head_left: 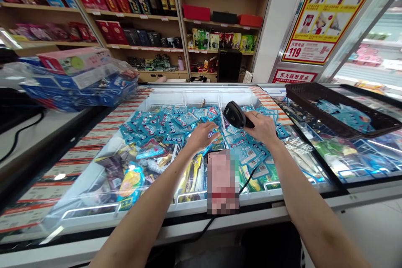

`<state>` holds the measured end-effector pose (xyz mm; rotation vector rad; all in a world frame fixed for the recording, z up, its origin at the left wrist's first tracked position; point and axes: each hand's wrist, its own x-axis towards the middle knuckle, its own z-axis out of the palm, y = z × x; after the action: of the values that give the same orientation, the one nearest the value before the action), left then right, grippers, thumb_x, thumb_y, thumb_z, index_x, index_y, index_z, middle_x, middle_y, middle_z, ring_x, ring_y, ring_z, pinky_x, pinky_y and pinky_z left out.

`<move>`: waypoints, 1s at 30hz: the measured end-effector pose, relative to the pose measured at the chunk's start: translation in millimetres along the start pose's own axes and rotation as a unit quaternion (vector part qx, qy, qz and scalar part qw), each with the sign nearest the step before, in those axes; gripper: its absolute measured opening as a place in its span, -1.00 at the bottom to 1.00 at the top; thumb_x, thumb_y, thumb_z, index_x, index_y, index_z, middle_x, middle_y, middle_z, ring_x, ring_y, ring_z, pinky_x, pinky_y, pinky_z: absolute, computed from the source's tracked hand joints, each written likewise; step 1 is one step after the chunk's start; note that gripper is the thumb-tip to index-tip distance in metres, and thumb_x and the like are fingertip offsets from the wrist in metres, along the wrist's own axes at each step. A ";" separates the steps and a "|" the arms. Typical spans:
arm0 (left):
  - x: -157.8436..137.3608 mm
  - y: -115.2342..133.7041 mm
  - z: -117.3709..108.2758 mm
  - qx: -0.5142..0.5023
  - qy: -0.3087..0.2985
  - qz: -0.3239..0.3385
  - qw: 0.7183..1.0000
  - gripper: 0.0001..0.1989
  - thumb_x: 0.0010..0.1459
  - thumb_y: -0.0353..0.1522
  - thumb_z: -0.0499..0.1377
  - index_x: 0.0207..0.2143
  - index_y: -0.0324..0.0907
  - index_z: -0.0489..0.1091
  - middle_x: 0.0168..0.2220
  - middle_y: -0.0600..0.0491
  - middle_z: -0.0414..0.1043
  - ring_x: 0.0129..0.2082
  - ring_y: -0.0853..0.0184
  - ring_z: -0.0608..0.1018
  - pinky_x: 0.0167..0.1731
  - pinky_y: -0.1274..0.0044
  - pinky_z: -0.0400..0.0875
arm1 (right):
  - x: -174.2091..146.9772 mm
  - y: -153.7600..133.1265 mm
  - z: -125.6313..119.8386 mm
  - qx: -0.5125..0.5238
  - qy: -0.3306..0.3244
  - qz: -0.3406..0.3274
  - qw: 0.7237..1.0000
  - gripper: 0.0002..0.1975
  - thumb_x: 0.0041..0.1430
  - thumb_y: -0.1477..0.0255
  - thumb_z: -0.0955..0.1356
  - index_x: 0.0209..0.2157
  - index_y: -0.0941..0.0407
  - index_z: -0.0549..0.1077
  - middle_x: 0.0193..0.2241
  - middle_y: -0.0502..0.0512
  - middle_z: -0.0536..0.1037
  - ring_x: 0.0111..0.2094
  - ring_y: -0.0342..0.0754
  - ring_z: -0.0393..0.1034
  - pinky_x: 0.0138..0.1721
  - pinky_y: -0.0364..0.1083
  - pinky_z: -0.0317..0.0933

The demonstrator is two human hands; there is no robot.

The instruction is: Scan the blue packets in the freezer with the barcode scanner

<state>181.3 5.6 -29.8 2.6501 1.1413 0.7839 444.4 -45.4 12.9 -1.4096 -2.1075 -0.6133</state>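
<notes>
My right hand (260, 127) is wrapped round the handle of a black barcode scanner (234, 114), its head pointing up and left. A black cable (249, 181) runs down toward the freezer's front edge. My left hand (202, 136) is over the middle of the chest freezer, fingers apart, close above the blue packets; no item shows in its grip. Many flat blue packets (176, 123) lie heaped in the back compartments, and more blue packets (248, 148) lie under my right hand. Between my forearms, a pinkish rectangular item (222, 176) is pixelated and cannot be made out.
White wire dividers (222, 123) split the freezer. Ice-cream packs in yellow and blue (130, 184) fill its front left. At right, a brown basket (317, 127) holds blue packets on the glass. Plastic-wrapped boxes (81, 77) stand at left. Stocked shelves (132, 14) line the back.
</notes>
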 end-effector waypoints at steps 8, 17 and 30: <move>3.0 -3.0 -0.4 -0.037 -0.006 -0.025 0.999 -0.57 0.19 -0.07 -0.02 -0.01 -0.07 0.37 -0.01 0.01 0.42 0.01 0.23 0.43 0.03 0.34 0.27 | -15.8 20.1 -9.0 0.014 0.019 -0.002 1.000 -0.59 0.14 0.26 0.29 0.01 0.12 0.35 -0.15 0.13 0.52 -0.26 0.01 0.41 -0.40 -0.11 0.12; 13.4 10.9 -7.9 -0.066 -0.096 -0.082 0.990 -0.29 0.01 0.12 0.07 0.14 -0.02 0.23 0.15 -0.02 0.28 0.18 0.05 0.28 0.16 0.16 0.06 | -26.2 26.9 3.1 -0.018 0.001 0.022 1.000 -0.58 0.15 0.25 0.28 0.02 0.09 0.36 -0.19 0.07 0.51 -0.28 -0.04 0.40 -0.40 -0.13 0.10; 32.5 46.0 13.8 -0.040 -0.210 -0.013 0.977 0.10 -0.16 0.23 0.09 0.32 0.05 -0.32 0.37 0.00 -0.38 0.34 -0.01 -0.27 0.18 -0.03 -0.54 | -26.4 25.9 3.0 -0.029 0.005 0.052 0.998 -0.58 0.17 0.22 0.26 0.03 0.06 0.36 -0.20 0.07 0.52 -0.31 -0.03 0.40 -0.41 -0.13 0.06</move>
<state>236.2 -2.5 -13.1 2.5541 1.0013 0.2358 476.4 -52.6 -4.4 -1.5336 -2.0086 -0.6441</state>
